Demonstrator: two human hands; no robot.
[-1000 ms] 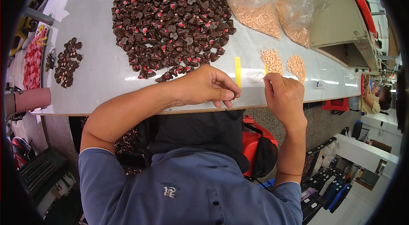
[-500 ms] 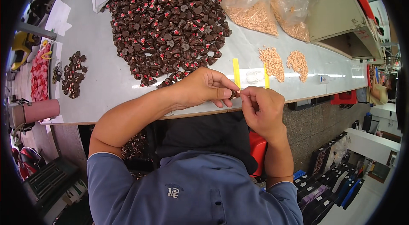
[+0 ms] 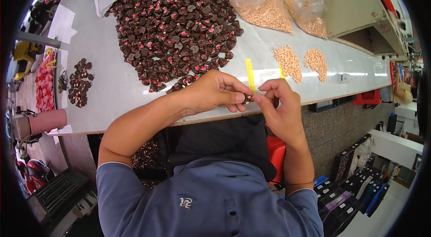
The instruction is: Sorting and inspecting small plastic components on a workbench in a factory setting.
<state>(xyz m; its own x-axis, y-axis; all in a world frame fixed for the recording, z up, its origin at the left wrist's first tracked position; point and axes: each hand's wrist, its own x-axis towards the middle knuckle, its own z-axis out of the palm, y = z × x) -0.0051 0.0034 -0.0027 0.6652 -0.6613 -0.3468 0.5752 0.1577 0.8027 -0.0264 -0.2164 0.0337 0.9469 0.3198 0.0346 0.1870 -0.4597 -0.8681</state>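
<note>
Seen from above, a person in a blue short-sleeved shirt sits at a long pale grey counter (image 3: 104, 113), both hands raised over its near edge. The left hand (image 3: 221, 93) grasps a small dark brown piece (image 3: 247, 99) between thumb and fingertips. The right hand (image 3: 279, 108) meets it from the right, thumb tip at the piece and the other fingers loosely curled; whether it grips anything is impossible to tell.

Beyond the left forearm, a broad heap of dark brown pieces (image 3: 175, 35), many showing red and white spots, covers the middle of the counter. A much smaller cluster of dark pieces (image 3: 81, 85) lies apart on the left. Just beyond the right hand, a yellow strip (image 3: 250, 74) runs along the left side of a white patch (image 3: 266, 74). Farther right are two small piles of tan bits, a left pile (image 3: 288, 63) and a right pile (image 3: 316, 64), near each other. Beyond them stand two clear plastic bags (image 3: 268, 13), partly filled with similar bits. A pink cylinder (image 3: 48, 121) is at the near left, and a red seat (image 3: 276, 155) shows below the right hand.
</note>
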